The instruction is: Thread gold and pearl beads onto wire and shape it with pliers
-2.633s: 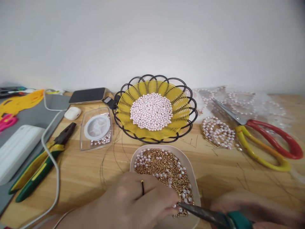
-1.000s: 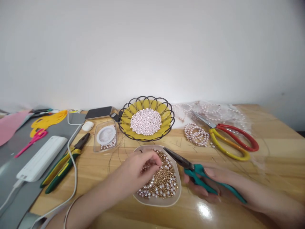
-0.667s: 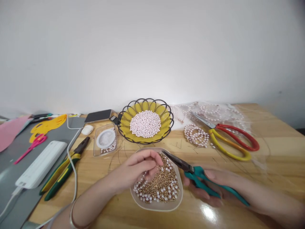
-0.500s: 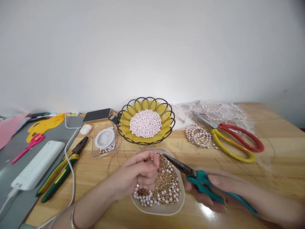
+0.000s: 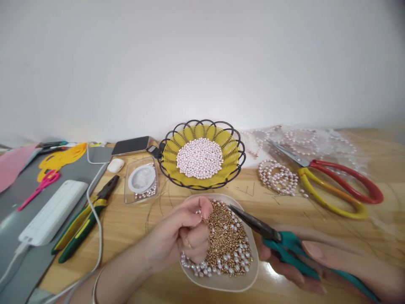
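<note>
My left hand point(image 5: 193, 232) is closed in a pinch over the left side of a pale bowl point(image 5: 253, 278). Something tiny seems to sit between the thumb and forefinger, too small to name. Gold and white pearl beads point(image 5: 224, 240) fill the bowl. My right hand point(image 5: 294, 257) grips needle-nose pliers point(image 5: 281, 242) by their teal handles. Their dark jaws point left over the bowl's upper right part, a short way from the left fingertips, and look nearly closed.
Behind the bowl stands a yellow basket point(image 5: 232, 156) of pale pink beads. Beaded strands point(image 5: 278, 177) and red-and-yellow-handled scissors point(image 5: 335, 179) lie right. Left are a clear box point(image 5: 128, 196), green-yellow pliers point(image 5: 80, 228), a white power bank point(image 5: 52, 213) and its cable point(image 5: 98, 228).
The view has shifted, so the bowl and basket appear farther right. My left hand has turned slightly, showing its pinch more clearly. The pliers stay over the bowl.
</note>
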`<action>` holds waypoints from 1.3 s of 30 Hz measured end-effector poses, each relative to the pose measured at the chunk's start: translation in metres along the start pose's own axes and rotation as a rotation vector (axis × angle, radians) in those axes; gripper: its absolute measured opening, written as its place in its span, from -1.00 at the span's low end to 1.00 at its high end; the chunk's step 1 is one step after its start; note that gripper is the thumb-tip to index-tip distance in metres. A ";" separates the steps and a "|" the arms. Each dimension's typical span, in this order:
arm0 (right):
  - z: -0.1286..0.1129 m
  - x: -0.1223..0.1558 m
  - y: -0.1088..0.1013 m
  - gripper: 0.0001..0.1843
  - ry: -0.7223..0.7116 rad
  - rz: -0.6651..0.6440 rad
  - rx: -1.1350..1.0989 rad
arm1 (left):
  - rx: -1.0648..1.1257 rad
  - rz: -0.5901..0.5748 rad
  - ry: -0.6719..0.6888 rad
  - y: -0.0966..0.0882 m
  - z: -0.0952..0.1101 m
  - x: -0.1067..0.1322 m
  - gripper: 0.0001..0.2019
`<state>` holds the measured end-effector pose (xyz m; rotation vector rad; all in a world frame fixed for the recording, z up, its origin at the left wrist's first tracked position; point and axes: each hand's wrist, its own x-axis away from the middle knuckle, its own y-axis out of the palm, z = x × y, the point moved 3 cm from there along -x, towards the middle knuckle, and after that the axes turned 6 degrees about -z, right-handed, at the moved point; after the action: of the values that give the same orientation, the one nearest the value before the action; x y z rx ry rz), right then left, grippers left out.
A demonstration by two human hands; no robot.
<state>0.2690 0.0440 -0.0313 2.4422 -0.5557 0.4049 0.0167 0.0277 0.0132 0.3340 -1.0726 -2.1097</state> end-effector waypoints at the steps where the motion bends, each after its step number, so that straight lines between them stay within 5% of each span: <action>1: -0.002 0.000 0.000 -0.32 0.009 0.019 -0.010 | 0.005 -0.024 0.000 0.000 0.000 0.001 -0.94; 7: 0.001 0.001 -0.002 -0.36 -0.016 -0.043 0.028 | -0.127 -0.030 -0.037 0.000 0.003 0.004 -0.92; 12: 0.009 0.000 -0.005 -0.40 -0.037 -0.018 0.022 | -0.891 0.167 -0.349 0.016 0.020 0.011 -0.84; 14: 0.006 0.000 -0.003 -0.43 -0.063 0.022 0.019 | -1.107 0.118 -0.412 0.028 0.026 0.011 -0.81; 22: -0.005 -0.001 0.005 -0.36 -0.078 0.090 0.026 | -1.686 0.167 -0.332 0.042 0.035 0.010 -0.62; 30: 0.001 -0.004 0.002 -0.40 -0.159 0.027 0.013 | -1.594 0.270 -0.218 0.045 0.055 0.003 -0.80; 39: 0.002 -0.009 0.001 -0.41 -0.165 0.006 -0.058 | -0.785 0.255 -0.068 0.020 0.039 0.003 -0.89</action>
<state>0.2605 0.0446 -0.0357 2.4324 -0.6355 0.1873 0.0042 0.0409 0.0533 -0.2442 -0.2375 -2.1279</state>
